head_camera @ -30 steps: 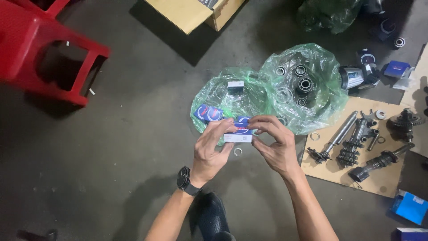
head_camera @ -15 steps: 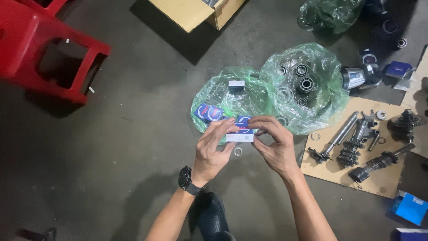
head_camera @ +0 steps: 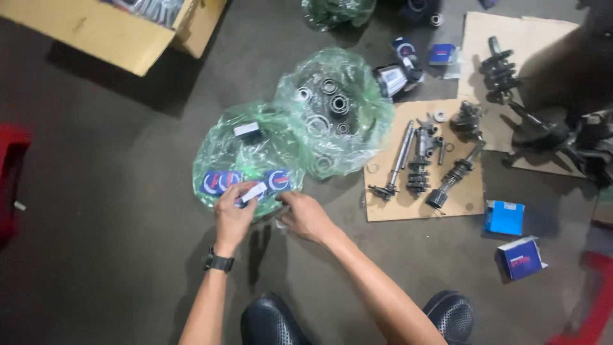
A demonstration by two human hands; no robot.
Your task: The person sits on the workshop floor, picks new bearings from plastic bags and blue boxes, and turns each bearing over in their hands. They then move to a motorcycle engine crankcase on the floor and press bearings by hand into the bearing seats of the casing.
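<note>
- The left hand (head_camera: 234, 214) is pinching a small white box (head_camera: 254, 192) between thumb and fingers, at the near edge of a green plastic bag (head_camera: 220, 150) lying on the floor (head_camera: 108, 191).
- This bag is holding blue boxes (head_camera: 220, 181) and another small white box (head_camera: 246, 130).
- The right hand (head_camera: 306, 216) is resting just beside the bag's near edge; whether its curled fingers are holding anything cannot be told.
- A second green bag (head_camera: 370, 115), touching the first, is holding metal rings (head_camera: 339, 104).
- A cardboard sheet (head_camera: 389, 207) is carrying gear shafts (head_camera: 418, 163).
- A cardboard carton (head_camera: 96, 29) is being cut off by the top edge; its contents are hard to make out.
</note>
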